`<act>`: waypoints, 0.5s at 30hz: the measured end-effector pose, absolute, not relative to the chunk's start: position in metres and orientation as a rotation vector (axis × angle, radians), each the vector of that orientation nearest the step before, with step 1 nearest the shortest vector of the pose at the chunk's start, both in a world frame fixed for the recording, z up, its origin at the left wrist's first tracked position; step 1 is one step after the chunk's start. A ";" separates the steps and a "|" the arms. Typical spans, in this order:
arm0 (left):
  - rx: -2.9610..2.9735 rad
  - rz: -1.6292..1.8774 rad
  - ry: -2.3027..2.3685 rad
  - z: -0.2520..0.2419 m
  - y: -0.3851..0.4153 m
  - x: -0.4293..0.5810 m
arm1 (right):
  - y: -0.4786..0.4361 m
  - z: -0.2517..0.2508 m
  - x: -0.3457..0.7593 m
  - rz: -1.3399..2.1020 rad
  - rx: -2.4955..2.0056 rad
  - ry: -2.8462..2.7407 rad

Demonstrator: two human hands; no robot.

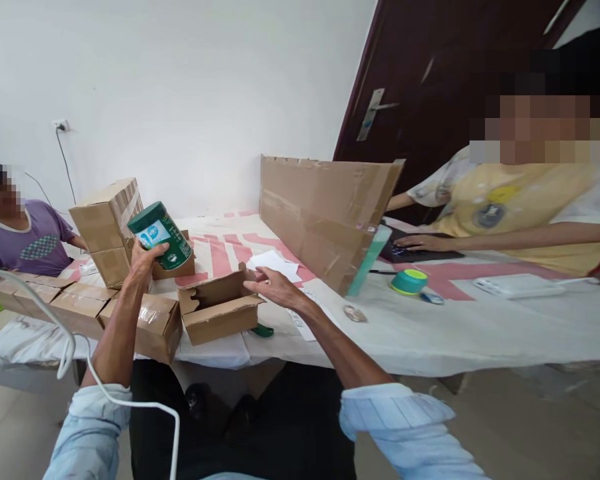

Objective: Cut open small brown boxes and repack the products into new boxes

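Note:
My left hand [147, 257] is wrapped round a dark green canister [161, 235] with a blue and white label. The canister is tilted and raised above the table, to the left of an open cardboard box [223, 325]. At the box's right end is my right hand [275, 287], its fingers apart and reaching to the rim. Whether those fingers touch the flap is hard to make out. The box stands with its top open, and most of its inside is hidden by its front wall. A dark green strap-like piece [263, 331] lies beside it.
Taped cardboard boxes [147, 320] line the front left, with stacked boxes [105, 230] behind. A cardboard panel [325, 213] stands mid-table. Two other people sit left and right. A teal tape roll [409, 283], papers [275, 263] and a white device [517, 285] lie rightward. A white cable [130, 403] hangs close.

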State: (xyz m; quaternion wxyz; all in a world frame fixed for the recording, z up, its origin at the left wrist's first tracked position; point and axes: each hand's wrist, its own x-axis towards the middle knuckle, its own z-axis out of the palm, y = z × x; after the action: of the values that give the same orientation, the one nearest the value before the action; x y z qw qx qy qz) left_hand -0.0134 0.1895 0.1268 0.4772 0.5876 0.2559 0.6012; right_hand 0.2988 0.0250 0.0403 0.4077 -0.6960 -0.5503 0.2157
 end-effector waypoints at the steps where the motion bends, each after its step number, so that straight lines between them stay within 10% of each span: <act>1: 1.448 1.460 0.656 0.126 0.196 -0.015 | 0.024 0.038 0.299 0.620 -1.744 -1.416; 15: 1.800 1.003 1.017 0.063 0.273 0.004 | 0.018 0.049 0.297 0.577 -1.979 -1.277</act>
State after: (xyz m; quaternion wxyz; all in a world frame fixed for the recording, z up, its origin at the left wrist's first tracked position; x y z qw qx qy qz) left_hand 0.0043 0.2729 0.0627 0.4093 0.7148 0.4037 0.3982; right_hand 0.2972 0.0184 0.0486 0.3504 -0.7643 -0.4932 0.2230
